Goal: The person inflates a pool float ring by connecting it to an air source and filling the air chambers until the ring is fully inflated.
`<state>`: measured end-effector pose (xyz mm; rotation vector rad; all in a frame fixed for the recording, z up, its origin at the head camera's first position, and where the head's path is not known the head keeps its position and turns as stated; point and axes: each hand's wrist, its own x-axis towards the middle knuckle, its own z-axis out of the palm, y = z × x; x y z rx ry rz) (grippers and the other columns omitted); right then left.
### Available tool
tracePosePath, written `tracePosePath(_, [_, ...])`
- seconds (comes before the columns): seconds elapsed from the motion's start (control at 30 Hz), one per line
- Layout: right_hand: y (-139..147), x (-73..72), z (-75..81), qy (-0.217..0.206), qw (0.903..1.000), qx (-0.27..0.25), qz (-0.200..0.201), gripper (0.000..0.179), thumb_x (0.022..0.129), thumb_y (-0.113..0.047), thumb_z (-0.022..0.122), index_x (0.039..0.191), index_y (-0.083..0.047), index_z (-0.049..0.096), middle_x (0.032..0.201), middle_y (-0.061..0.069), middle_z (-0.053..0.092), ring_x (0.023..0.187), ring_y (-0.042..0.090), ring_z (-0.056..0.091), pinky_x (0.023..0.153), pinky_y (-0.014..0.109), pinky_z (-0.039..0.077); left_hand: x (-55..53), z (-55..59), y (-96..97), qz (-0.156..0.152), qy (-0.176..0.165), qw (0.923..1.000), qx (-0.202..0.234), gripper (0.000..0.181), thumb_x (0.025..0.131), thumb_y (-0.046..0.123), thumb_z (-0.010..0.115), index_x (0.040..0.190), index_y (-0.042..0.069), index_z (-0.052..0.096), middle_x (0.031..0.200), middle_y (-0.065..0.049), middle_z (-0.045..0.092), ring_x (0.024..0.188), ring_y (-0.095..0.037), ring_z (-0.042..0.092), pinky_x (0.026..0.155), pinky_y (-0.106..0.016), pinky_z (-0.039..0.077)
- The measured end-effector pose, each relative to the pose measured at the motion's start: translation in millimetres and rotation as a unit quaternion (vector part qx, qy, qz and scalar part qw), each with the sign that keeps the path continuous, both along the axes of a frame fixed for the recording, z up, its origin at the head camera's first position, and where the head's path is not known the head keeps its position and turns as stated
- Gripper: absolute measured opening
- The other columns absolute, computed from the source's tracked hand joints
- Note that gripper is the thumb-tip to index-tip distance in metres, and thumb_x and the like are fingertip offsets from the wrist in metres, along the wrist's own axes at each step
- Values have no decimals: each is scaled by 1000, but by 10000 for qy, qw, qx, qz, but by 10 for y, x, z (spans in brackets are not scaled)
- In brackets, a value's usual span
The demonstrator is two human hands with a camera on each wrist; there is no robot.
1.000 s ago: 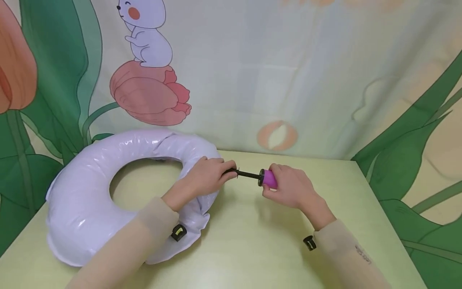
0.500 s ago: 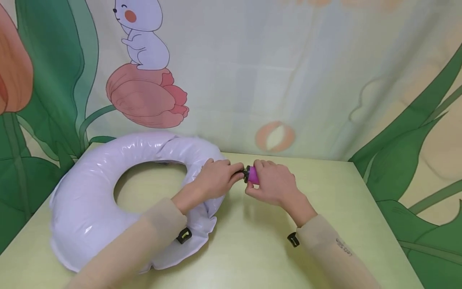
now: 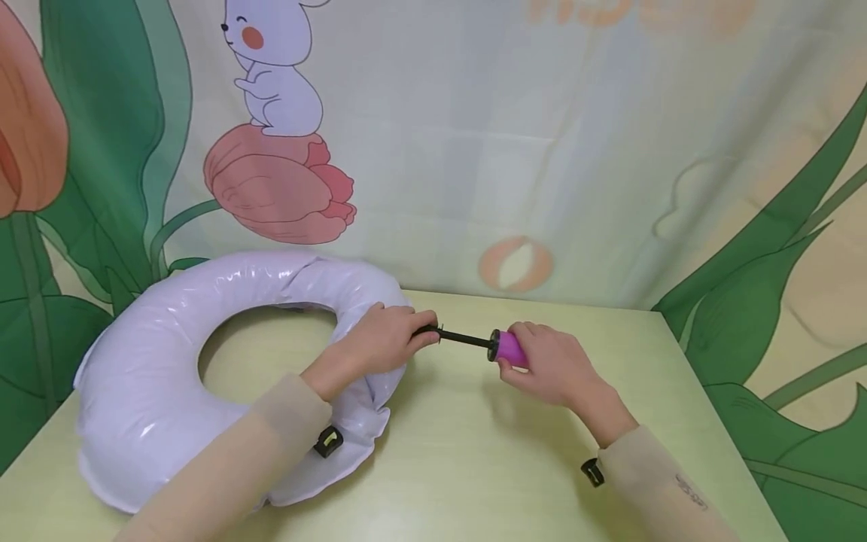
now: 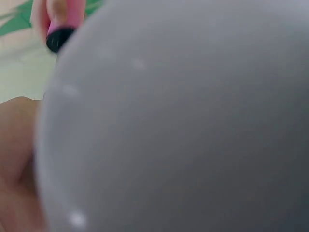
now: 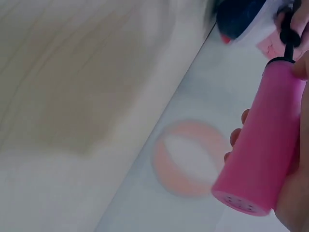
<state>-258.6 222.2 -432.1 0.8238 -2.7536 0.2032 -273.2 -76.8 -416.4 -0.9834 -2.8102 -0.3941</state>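
A hand pump with a purple-pink barrel (image 5: 263, 140) and a thin black rod (image 3: 467, 340) spans the gap between my hands. My right hand (image 3: 549, 361) grips the barrel, its fingers wrapped round it. With my left hand (image 3: 382, 339) I pinch the black piece at the rod's other end, right beside the inflatable ring (image 3: 149, 391). Much of the rod shows outside the barrel. The pale lilac ring is puffed up, with some creases, and lies on the table. Its surface fills most of the left wrist view, so what the left fingertips touch there is hidden.
The pale green table (image 3: 460, 467) carries the ring on its left half. A printed curtain (image 3: 433, 150) with a rabbit and tulips hangs behind the table's back edge. Small black clips (image 3: 329, 441) sit near both sleeve cuffs.
Half a second ago the barrel was pushed in close to my left hand. Now my right hand has drawn it back to the right, exposing the rod again, much as one second ago.
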Motion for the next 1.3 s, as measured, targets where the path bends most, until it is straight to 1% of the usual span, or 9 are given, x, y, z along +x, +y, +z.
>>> tracePosePath(0.13, [138,-3,-45,58,9999,88,-70,48,100,-45,63,132,-10,59,104,4,65,82,21,60,69,41,49,-37,-23,-106,144,-53,9999,30,17,108,37,55,102,21,60,75,5,51,78,-16,57,73,-44,37])
tracePosePath(0.23, [98,-21,-63,86,9998,152,-62,55,102,-46,61,141,-9,53,113,9,65,92,28,63,79,49,50,-53,-44,-122,263,-37,9996,54,17,108,36,54,102,22,60,75,5,50,77,-17,57,72,-43,37])
tracePosePath(0.33, [-67,-63,-43,196,9996,209,77,54,104,-45,59,141,-8,53,115,10,65,96,30,63,82,52,49,-47,-55,-54,263,120,9995,98,16,108,36,54,101,22,60,75,4,50,75,-18,58,71,-43,37])
tracePosePath(0.5, [-400,-115,26,466,9967,415,526,49,106,-46,54,132,-5,57,104,8,63,83,25,61,71,44,50,-2,-68,130,160,516,9985,61,19,108,36,53,101,21,60,73,2,49,71,-23,59,65,-41,37])
tracePosePath(0.7, [-475,-124,45,351,9977,311,480,49,103,-50,58,129,-8,58,100,3,61,77,20,57,66,38,46,9,-66,215,262,715,9971,79,20,108,38,54,99,21,60,73,3,49,71,-23,59,65,-41,36])
tracePosePath(0.87, [-352,-114,-2,-72,9990,97,428,57,96,-53,67,130,-9,56,102,2,63,77,18,59,66,35,47,0,-65,166,249,475,9986,-8,19,107,39,54,98,23,60,74,4,50,74,-21,60,68,-42,37])
tracePosePath(1.03, [-138,-97,-39,-259,9992,39,307,50,97,-49,69,126,-10,56,97,0,62,77,16,58,66,35,48,-24,-65,51,205,183,9996,-10,18,108,39,54,101,24,61,76,4,51,76,-19,59,71,-43,37])
tracePosePath(1.2, [84,-97,-14,-88,9998,133,-84,54,97,-50,69,132,-12,59,113,5,64,90,24,62,78,45,47,-60,-58,-100,366,-38,9992,139,17,108,37,53,104,24,62,77,5,52,77,-17,58,73,-44,37])
tracePosePath(1.3, [66,-96,18,116,9989,389,-241,59,99,-51,64,139,-8,55,120,11,65,101,31,62,84,52,46,-72,-44,-126,396,-82,9988,265,17,109,37,52,105,23,62,77,5,53,77,-17,59,73,-46,38])
